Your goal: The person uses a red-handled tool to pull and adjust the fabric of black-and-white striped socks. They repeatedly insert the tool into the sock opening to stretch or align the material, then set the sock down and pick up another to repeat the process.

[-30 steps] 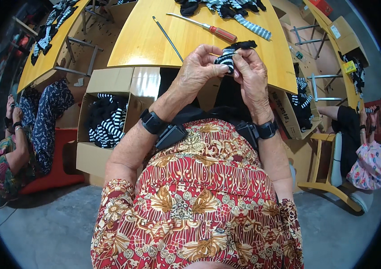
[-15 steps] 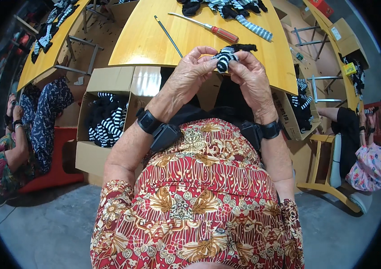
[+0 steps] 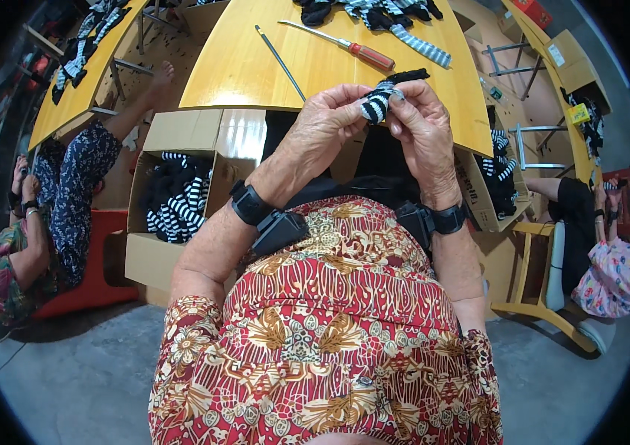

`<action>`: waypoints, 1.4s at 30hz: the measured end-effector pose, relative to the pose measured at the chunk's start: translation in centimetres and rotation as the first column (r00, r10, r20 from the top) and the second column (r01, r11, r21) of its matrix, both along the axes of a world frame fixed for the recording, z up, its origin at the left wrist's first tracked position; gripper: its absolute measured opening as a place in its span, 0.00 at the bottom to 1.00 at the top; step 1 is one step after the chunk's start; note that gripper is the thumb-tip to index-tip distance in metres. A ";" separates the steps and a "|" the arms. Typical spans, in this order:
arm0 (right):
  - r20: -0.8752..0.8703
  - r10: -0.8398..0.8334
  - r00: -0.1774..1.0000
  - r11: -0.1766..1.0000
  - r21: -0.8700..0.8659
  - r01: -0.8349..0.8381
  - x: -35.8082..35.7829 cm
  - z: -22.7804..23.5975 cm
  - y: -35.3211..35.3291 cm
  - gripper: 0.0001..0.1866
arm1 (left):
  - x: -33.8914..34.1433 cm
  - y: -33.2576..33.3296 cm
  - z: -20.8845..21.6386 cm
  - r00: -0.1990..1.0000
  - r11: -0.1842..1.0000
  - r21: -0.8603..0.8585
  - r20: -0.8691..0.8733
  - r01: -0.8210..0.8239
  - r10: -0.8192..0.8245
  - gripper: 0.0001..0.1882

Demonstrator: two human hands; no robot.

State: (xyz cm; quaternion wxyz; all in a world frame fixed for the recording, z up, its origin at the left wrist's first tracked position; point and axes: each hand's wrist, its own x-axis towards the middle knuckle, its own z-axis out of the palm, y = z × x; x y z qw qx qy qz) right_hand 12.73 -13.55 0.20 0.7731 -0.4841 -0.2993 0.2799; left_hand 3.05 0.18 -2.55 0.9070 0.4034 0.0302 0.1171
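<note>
Between my two hands, just above the near edge of the yellow table [image 3: 237, 70], is a black-and-white striped sock [image 3: 376, 110]. The fingers and thumb of my left hand [image 3: 322, 117] pinch its left side. My right hand [image 3: 425, 122] grips it from the right, thumb pressed on the knit. A black end of the sock trails away to the upper right. Beyond my hands lies a screwdriver [image 3: 371, 56] with a red handle and a long metal shaft. To its left rests a thin dark rod [image 3: 279, 61].
More striped socks [image 3: 363, 13] are heaped at the table's far side, beside a grey striped one [image 3: 422, 46]. Cardboard boxes of socks stand at left [image 3: 135, 200] and right [image 3: 471, 178]. One person [image 3: 22, 259] sits at far left, another [image 3: 612, 274] at far right.
The sock has turned slightly in my fingers, its black end now pointing more up and right. My right hand has shifted a little. The person at left has stretched out a leg.
</note>
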 end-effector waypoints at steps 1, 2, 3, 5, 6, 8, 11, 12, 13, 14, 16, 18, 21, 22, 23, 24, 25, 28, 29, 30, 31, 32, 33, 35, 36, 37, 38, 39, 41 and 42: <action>0.024 -0.033 0.999 0.998 -0.048 0.034 0.0 -0.1 0.0 0.02 | 0.0 0.1 0.0 0.999 1.000 0.027 -0.033 0.009 -0.008 0.14; 0.051 -0.066 0.997 0.993 -0.096 0.070 -0.1 -0.2 -0.1 0.02 | 0.0 0.3 0.0 0.998 0.998 0.054 -0.064 0.018 -0.015 0.14; 0.079 -0.097 0.992 0.984 -0.143 0.107 -0.1 -0.2 -0.2 0.02 | 0.0 0.4 0.1 0.995 0.996 0.080 -0.096 0.029 -0.022 0.14; 0.104 -0.159 0.982 0.968 -0.181 0.176 -0.4 0.1 -0.1 0.02 | 0.0 0.4 0.4 0.995 0.992 0.118 -0.094 0.045 -0.034 0.14; 0.117 -0.188 0.975 0.958 -0.198 0.209 -0.5 0.2 -0.1 0.02 | 0.0 0.4 0.5 0.995 0.989 0.137 -0.094 0.052 -0.040 0.15; 0.060 -0.160 0.985 0.969 -0.183 0.168 -0.1 0.3 -0.2 0.02 | -0.2 0.4 0.7 0.992 0.986 0.134 -0.094 0.096 -0.084 0.15; -0.065 -0.071 0.995 0.989 -0.131 0.062 0.7 -0.4 -0.2 0.01 | -0.6 0.4 0.3 0.987 0.983 0.090 -0.030 0.161 -0.159 0.15; -0.111 -0.034 0.993 0.994 -0.105 0.022 0.9 -0.9 -0.1 0.01 | -0.7 0.4 0.1 0.983 0.980 0.071 0.002 0.185 -0.186 0.15; -0.159 -0.007 0.987 0.995 -0.096 -0.009 1.1 -1.2 -0.2 0.01 | -0.6 0.3 0.0 0.976 0.975 0.057 0.027 0.213 -0.215 0.15; -0.207 0.023 0.978 0.996 -0.083 -0.041 1.3 -1.5 -0.1 0.01 | -0.7 0.3 -0.1 0.969 0.970 0.044 0.051 0.239 -0.241 0.15; -0.247 0.045 0.968 0.996 -0.059 -0.061 1.3 -1.5 0.0 0.01 | -0.8 0.1 0.0 0.968 0.970 0.017 0.064 0.241 -0.241 0.14; -0.233 0.029 0.972 0.999 -0.035 -0.039 1.0 -1.1 0.1 0.01 | -1.2 -0.2 0.4 0.981 0.982 -0.010 0.039 0.190 -0.189 0.12; -0.100 -0.025 0.995 0.998 -0.063 0.019 0.7 -1.1 0.0 0.02 | -0.5 0.5 -0.8 0.985 0.986 -0.044 0.073 0.160 -0.157 0.09; -0.084 -0.040 0.996 0.998 -0.045 0.037 0.6 -1.0 0.1 0.02 | -0.4 0.6 -1.0 0.995 0.994 -0.060 0.040 0.089 -0.087 0.09; -0.072 -0.057 0.996 0.998 -0.032 0.055 0.3 -0.9 0.3 0.02 | -0.4 0.3 -0.8 1.000 0.997 -0.078 0.001 0.018 -0.018 0.08; -0.060 -0.074 0.995 0.997 -0.018 0.073 0.1 -0.8 0.4 0.02 | -0.3 0.0 -0.6 0.998 0.994 -0.094 -0.038 -0.054 0.051 0.07; -0.054 -0.076 0.996 0.997 -0.015 0.075 0.1 -0.8 0.4 0.02 | -0.2 -0.1 -0.8 0.998 0.995 -0.081 -0.034 -0.063 0.061 0.08; -0.009 -0.097 0.995 0.995 -0.032 0.097 0.1 -0.8 0.3 0.03 | 0.0 0.3 -0.9 0.995 0.998 0.004 -0.069 -0.070 0.070 0.07; 0.023 -0.110 0.994 0.992 -0.054 0.111 0.0 -0.8 0.3 0.03 | 0.0 0.3 -0.9 0.993 0.996 -0.010 -0.079 -0.084 0.083 0.08; 0.055 -0.122 0.991 0.989 -0.075 0.126 -0.1 -0.7 0.4 0.04 | 0.0 0.3 -0.8 0.992 0.995 -0.023 -0.089 -0.097 0.095 0.08; 0.105 -0.141 0.984 0.982 -0.113 0.152 -0.1 -0.6 0.5 0.04 | 0.0 0.3 -0.8 0.989 0.993 -0.037 -0.100 -0.111 0.107 0.08; 0.155 -0.159 0.975 0.972 -0.150 0.182 -0.2 -0.4 0.6 0.04 | -0.1 0.3 -0.7 0.992 0.993 -0.059 -0.077 -0.103 0.098 0.08; 0.206 -0.174 0.963 0.959 -0.186 0.213 -0.2 -0.2 0.6 0.05 | -0.2 0.3 -0.6 0.994 0.992 -0.081 -0.055 -0.094 0.090 0.09; 0.020 -0.081 0.997 0.986 -0.145 0.083 0.1 -0.8 0.4 0.04 | -0.2 0.4 -0.7 0.998 0.988 -0.143 -0.006 -0.056 0.055 0.09; -0.071 -0.028 0.997 0.993 -0.115 0.020 0.3 -1.1 0.4 0.04 | -0.1 0.4 -1.0 0.999 0.983 -0.182 0.020 -0.025 0.029 0.09; -0.123 0.003 0.992 0.996 -0.091 -0.014 0.5 -1.4 0.4 0.04 | -0.1 0.4 -1.2 0.999 0.976 -0.219 0.048 0.007 0.003 0.09; -0.176 0.034 0.984 0.997 -0.067 -0.047 0.8 -1.8 0.4 0.03 | 0.0 0.3 -1.3 0.997 0.967 -0.252 0.083 0.030 -0.009 0.09; -0.227 0.066 0.972 0.996 -0.041 -0.077 1.0 -2.1 0.5 0.03 | 0.0 0.2 -1.5 0.993 0.957 -0.284 0.118 0.054 -0.021 0.08; -0.284 0.108 0.953 0.994 0.002 -0.112 1.4 -2.6 0.6 0.02 | -0.2 -0.2 -1.0 0.981 0.939 -0.322 0.183 0.123 -0.066 0.07; -0.311 0.129 0.942 0.992 0.025 -0.127 1.4 -2.7 0.6 0.01 | -0.5 -0.6 -0.2 0.972 0.930 -0.327 0.212 0.168 -0.101 0.07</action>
